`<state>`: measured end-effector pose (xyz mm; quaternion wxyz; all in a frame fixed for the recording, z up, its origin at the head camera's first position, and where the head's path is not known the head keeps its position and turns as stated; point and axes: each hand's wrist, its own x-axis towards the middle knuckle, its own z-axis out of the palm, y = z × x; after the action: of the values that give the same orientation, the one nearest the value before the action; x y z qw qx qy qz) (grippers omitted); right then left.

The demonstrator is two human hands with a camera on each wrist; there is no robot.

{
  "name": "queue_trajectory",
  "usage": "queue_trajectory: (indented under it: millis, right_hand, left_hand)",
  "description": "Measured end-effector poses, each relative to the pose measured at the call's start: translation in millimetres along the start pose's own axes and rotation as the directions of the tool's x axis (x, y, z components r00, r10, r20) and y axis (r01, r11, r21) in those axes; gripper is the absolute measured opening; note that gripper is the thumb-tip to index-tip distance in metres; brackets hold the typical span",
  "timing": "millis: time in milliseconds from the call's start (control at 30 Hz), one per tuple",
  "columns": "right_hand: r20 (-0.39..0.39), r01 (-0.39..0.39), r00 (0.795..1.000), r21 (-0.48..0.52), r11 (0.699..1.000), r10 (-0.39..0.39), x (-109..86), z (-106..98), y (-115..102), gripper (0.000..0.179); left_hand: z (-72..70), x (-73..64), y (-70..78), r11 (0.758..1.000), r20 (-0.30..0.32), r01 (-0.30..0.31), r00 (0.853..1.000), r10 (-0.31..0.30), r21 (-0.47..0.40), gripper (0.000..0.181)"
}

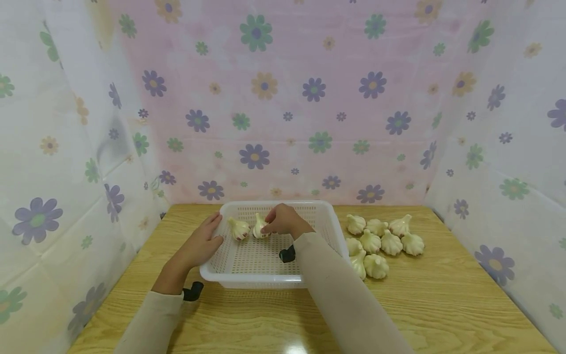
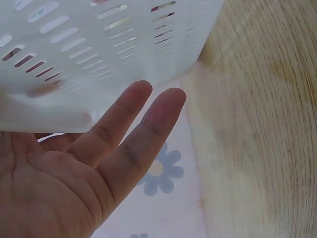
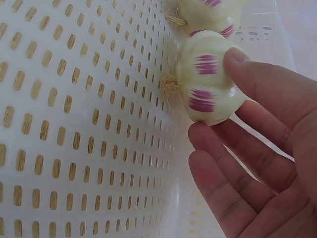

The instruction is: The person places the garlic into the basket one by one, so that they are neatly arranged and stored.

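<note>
In the head view a white perforated plastic basket (image 1: 254,279) stands on the table. My right hand (image 1: 285,221) reaches into it and pinches a garlic bulb (image 1: 258,227). Close up in the right wrist view, thumb and fingers lie on either side of that purple-streaked bulb (image 3: 205,82), its roots facing the basket floor. Another garlic bulb (image 1: 240,229) sits beside it on the left. My left hand (image 1: 201,244) rests at the basket's left rim, thumb over the edge. From the left wrist, two fingers (image 2: 153,124) show straight outside the slotted wall; the others are partly hidden.
Several more garlic bulbs (image 1: 391,243) lie grouped on the wooden table (image 1: 451,295), close against the basket's right side. A flower-printed cloth (image 1: 292,93) hangs behind the table and along both sides.
</note>
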<state>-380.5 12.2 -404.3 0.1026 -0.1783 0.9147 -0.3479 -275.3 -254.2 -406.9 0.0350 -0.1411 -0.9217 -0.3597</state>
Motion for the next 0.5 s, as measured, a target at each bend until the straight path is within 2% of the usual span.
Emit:
queue_trajectory:
  millis: [233,500]
  right_hand:
    - [-0.002,0.001,1.000,0.028,1.000,-0.001,-0.3,-0.3,-0.9,0.035]
    - [0.000,0.001,1.000,0.005,1.000,-0.001,1.6,0.2,0.3,0.037]
  left_hand:
    - [-0.5,0.4,-0.3,1.000,-0.001,0.002,1.000,-0.002,0.013,0.068]
    - [0.9,1.0,-4.1,1.000,-0.005,0.003,1.000,-0.002,0.012,0.069]
